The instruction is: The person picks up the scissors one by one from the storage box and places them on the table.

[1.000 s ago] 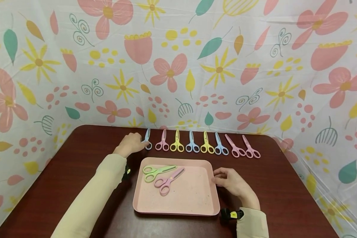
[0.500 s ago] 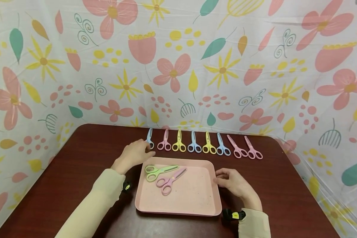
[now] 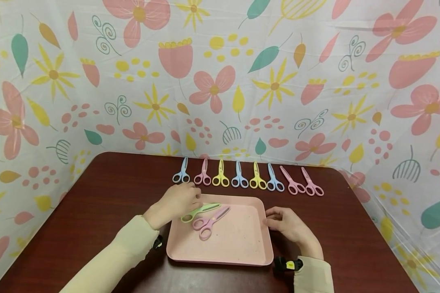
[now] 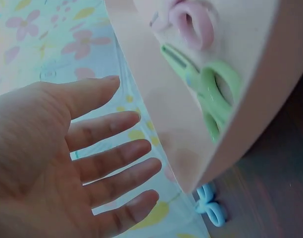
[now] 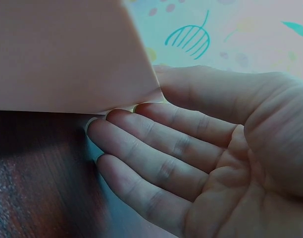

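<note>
My left hand [image 3: 176, 204] hovers over the back left corner of a pink tray [image 3: 238, 252]. In the left wrist view its fingers [image 4: 117, 153] are spread and nothing is between them. Green scissors [image 3: 205, 208] lie in the tray, their handles partly hidden by this hand in the head view. Beside them are purple scissors [image 3: 210, 223], also in the tray. My right hand [image 3: 291, 228] rests at the tray's right side. In the right wrist view its fingertips [image 5: 104, 131] touch the tray's outer wall, while the thumb tip is hidden behind the edge.
Along the back of the dark table [image 3: 113, 183] lies a row of several scissors. Blue scissors [image 3: 181, 176] stand at its left end, with pink scissors [image 3: 313, 187] at its right end. A flower-patterned curtain [image 3: 220, 114] hangs behind.
My left hand has moved from the leftmost blue scissors toward the right and nearer, over the tray corner. Those scissors remain in the row. My right hand has stayed at the tray.
</note>
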A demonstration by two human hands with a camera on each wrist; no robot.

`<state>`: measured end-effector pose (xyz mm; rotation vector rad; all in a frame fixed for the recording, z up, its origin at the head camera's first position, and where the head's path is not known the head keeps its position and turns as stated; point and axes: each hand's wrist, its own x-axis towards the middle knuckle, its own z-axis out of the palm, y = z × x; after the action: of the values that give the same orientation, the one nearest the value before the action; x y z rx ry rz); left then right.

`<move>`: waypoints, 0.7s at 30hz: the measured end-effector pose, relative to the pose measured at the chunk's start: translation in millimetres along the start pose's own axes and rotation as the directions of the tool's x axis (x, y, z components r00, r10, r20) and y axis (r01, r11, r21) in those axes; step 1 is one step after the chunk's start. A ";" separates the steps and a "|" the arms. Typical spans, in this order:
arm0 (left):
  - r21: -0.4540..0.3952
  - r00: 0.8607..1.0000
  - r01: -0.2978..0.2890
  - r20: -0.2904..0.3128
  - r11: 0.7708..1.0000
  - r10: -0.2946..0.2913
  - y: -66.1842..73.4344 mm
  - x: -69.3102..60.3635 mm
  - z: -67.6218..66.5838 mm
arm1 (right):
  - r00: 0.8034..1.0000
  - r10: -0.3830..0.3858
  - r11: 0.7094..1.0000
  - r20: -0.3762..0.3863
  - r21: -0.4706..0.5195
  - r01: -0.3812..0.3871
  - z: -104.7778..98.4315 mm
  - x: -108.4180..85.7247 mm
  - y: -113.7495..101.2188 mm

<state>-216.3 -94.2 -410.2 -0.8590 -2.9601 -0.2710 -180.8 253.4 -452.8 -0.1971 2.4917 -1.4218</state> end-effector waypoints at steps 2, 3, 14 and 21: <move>0.007 1.000 -0.027 0.008 1.000 0.027 5.3 -1.8 0.2 | 1.000 0.003 1.000 -0.001 0.000 -0.003 0.1 -0.4 0.2; 0.007 0.999 -0.038 0.010 0.999 0.038 7.6 -2.5 0.7 | 1.000 0.004 1.000 -0.004 0.000 -0.004 0.2 -0.6 0.4; 0.131 0.988 -0.142 -0.033 0.981 0.148 24.8 -9.5 16.7 | 1.000 -0.002 1.000 -0.007 -0.003 0.002 0.3 -0.6 -0.2; 0.124 0.993 -0.114 0.022 0.986 0.112 34.1 -15.3 22.2 | 1.000 -0.012 1.000 -0.004 -0.004 0.012 0.3 -0.2 -0.2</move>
<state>-185.1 -69.9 -428.3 -1.0117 -2.8912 -0.0734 -180.5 253.2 -452.8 -0.2106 2.5008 -1.4238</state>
